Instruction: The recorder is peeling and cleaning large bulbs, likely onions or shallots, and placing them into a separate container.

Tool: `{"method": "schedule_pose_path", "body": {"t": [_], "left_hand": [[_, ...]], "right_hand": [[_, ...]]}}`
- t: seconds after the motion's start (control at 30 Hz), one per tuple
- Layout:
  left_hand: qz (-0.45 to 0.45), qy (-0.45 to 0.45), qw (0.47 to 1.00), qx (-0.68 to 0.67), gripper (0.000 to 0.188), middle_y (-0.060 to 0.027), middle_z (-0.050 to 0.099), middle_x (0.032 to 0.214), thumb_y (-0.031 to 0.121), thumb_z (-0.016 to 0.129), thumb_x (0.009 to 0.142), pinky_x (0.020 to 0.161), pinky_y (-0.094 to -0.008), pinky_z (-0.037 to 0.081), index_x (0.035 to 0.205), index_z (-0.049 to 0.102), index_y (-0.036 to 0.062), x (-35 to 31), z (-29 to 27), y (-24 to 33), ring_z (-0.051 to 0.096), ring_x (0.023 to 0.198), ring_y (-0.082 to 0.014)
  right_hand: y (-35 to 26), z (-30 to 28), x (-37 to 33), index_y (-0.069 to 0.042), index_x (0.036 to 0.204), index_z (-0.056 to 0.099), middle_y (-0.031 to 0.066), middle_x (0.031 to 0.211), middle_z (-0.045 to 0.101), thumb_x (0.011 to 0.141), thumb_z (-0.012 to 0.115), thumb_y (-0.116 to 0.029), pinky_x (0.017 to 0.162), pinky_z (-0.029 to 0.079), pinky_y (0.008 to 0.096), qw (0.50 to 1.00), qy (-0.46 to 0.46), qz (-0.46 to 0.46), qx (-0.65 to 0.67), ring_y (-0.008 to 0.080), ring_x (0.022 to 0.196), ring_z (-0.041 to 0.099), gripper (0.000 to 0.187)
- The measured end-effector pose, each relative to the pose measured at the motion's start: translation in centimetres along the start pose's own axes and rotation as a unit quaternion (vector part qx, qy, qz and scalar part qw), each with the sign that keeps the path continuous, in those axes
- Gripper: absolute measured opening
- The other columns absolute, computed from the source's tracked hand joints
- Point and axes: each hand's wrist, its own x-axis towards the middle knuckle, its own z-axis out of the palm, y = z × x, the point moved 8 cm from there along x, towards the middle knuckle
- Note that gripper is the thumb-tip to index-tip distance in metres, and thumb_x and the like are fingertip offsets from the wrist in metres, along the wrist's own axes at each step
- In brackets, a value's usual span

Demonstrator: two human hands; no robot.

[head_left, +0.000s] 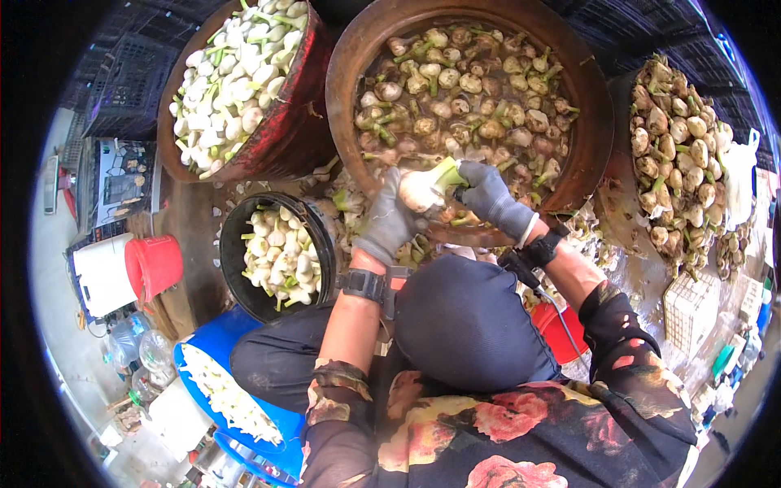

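A pale garlic bulb [420, 192] with a thick green stem is gripped by my grey-gloved left hand [384, 220], over the near rim of a wide rusty basin [592, 175]. My right hand [490, 198], also gloved in grey, is closed beside the stem's end. Something small and dark shows at its fingertips, too hidden to name. Unpeeled garlic bulbs [469, 83] crowd the brown water in the basin. To the left of my left hand, cleaner white bulbs [281, 252] lie in a black bucket [236, 272].
A big red tub [297, 114] heaped with white garlic stands at the back left. Piled at right are dirty bulbs [682, 154]. Lower left are a blue container [228, 329] with pale trimmings and a red bucket [154, 267]. Another red bucket [561, 332] sits below my right forearm.
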Motion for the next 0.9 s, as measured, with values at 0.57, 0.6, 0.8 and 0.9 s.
{"method": "schedule_pose_path", "body": {"t": [0.57,0.6,0.8,0.9], "left_hand": [[0.272,0.12,0.852,0.43,0.047,-0.0001,0.054,0.067,0.05,0.05,0.076,0.039,-0.0193,0.036,0.089,0.057,0.0049,-1.4,0.7,6.2,0.047,0.046,-0.0075],[0.343,0.123,0.818,0.446,0.043,0.0006,0.053,0.065,0.045,0.056,0.074,0.041,-0.019,0.037,0.089,0.057,0.0048,-1.8,1.7,6.9,0.048,0.047,-0.0067],[0.231,0.164,0.839,0.465,0.022,0.0012,0.053,0.063,0.024,0.062,0.076,0.042,-0.0163,0.036,0.084,0.059,0.0041,-1.3,0.8,5.8,0.046,0.051,-0.002],[0.234,0.068,0.891,0.382,0.015,0.0009,0.054,0.064,0.017,0.057,0.08,0.04,-0.0162,0.037,0.086,0.059,0.0027,-2.3,1.9,6.0,0.046,0.049,-0.003]], "right_hand": [[-5.9,-2.6,-2.5,-0.001,0.074,0.058,0.0123,0.068,0.056,0.067,0.054,0.001,0.057,0.043,0.028,0.96,0.089,-0.265,-0.025,0.0252,0.061,0.055,0.008],[-5.7,-2.0,-2.4,-0.002,0.075,0.059,0.0119,0.072,0.057,0.065,0.055,0.003,0.059,0.044,0.0287,0.955,0.064,-0.285,-0.051,0.0252,0.065,0.056,0.011],[-2.1,-4.5,-3.0,-0.002,0.077,0.059,0.0079,0.073,0.06,0.072,0.059,-0.007,0.059,0.045,0.027,0.993,0.051,-0.103,0.018,0.0179,0.064,0.057,0.007],[1.1,-10.3,-7.8,-0.001,0.084,0.058,0.0052,0.081,0.06,0.068,0.064,-0.006,0.064,0.045,0.0264,0.983,0.176,-0.042,0.021,0.0168,0.07,0.057,0.017]]}}
